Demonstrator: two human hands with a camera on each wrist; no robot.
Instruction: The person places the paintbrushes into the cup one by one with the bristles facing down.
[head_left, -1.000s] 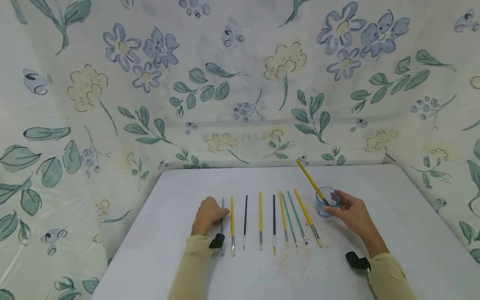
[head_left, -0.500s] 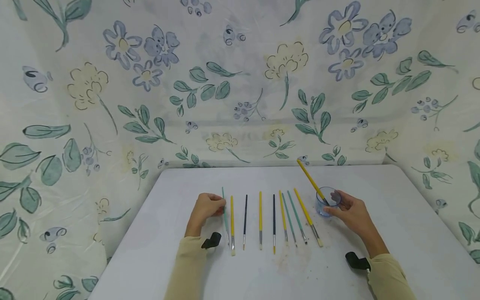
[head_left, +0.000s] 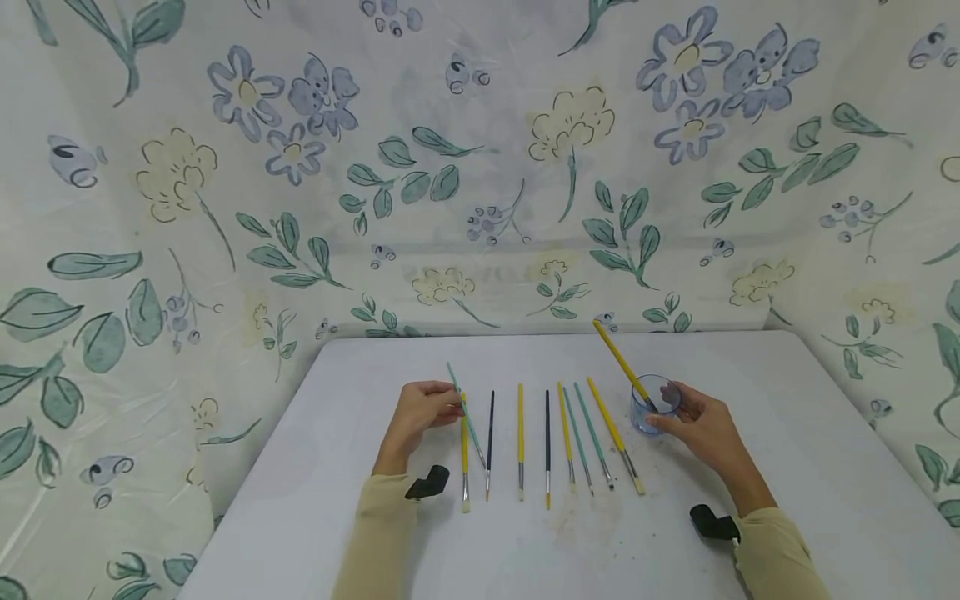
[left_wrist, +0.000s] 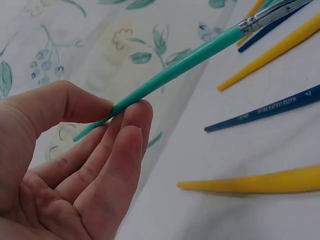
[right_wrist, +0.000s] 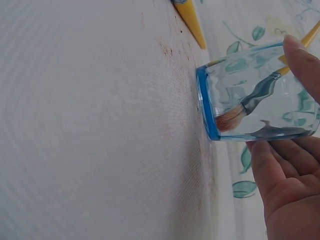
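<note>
My left hand (head_left: 423, 417) pinches a teal-handled paintbrush (left_wrist: 175, 70) between thumb and fingertips near the thin end of its handle. The brush slants above the left end of a row of paintbrushes, crossing over the leftmost yellow paintbrush (head_left: 465, 467) in the head view. At the right, my right hand (head_left: 701, 421) grips a clear glass (head_left: 643, 417) with a blue base, thumb on one side and fingers on the other. A yellow paintbrush (head_left: 618, 357) leans inside the glass, its brown bristles (right_wrist: 231, 119) down near the bottom.
Between the hands, several yellow, dark blue and teal paintbrushes, such as a dark blue paintbrush (head_left: 548, 442), lie side by side, bristles toward me. Faint smudges mark the white table (head_left: 525, 558) near them. Behind it hangs a flowered sheet (head_left: 495, 167).
My left hand has lifted the teal paintbrush off the table and moved it rightward, its bristle end swinging right over the neighbouring brush. The right hand and glass have stayed in place.
</note>
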